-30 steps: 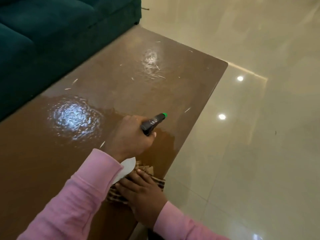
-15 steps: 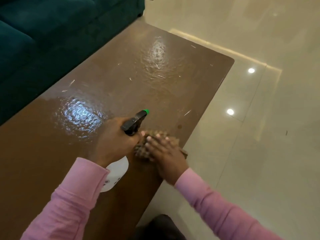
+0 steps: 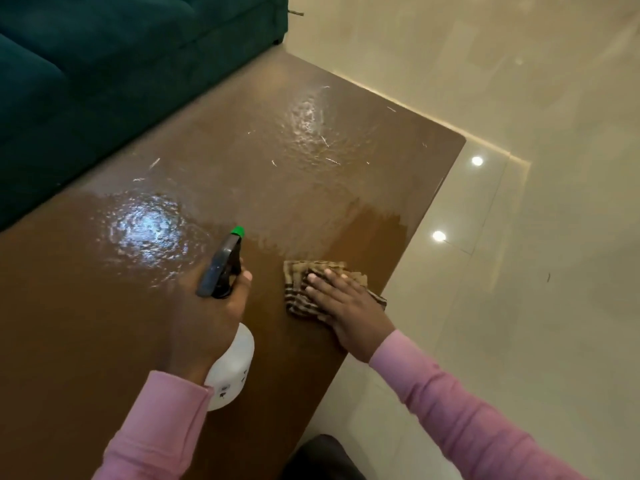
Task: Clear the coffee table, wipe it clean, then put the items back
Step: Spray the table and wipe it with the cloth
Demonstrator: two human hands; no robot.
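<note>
Lower centre of frame: left hand (image 3: 207, 317) grips a spray bottle (image 3: 230, 367) w/ green nozzle, held over the brown coffee table (image 3: 86, 341). Just right of it, right hand (image 3: 346, 306) presses flat, fingers straight, on a striped cloth (image 3: 298, 289) near table's right edge. Green sofa (image 3: 104, 64) upper left.

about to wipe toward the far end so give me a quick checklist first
1. Right hand flat on the cloth: ok.
2. Left hand grips the spray bottle, apart from the cloth: ok.
3. Cloth fully on the coffee table: not ok, one corner reaches the edge.
4. Far end free of pale flecks: not ok.
5. Far end sprayed: cannot tell, only glare shows.
</note>
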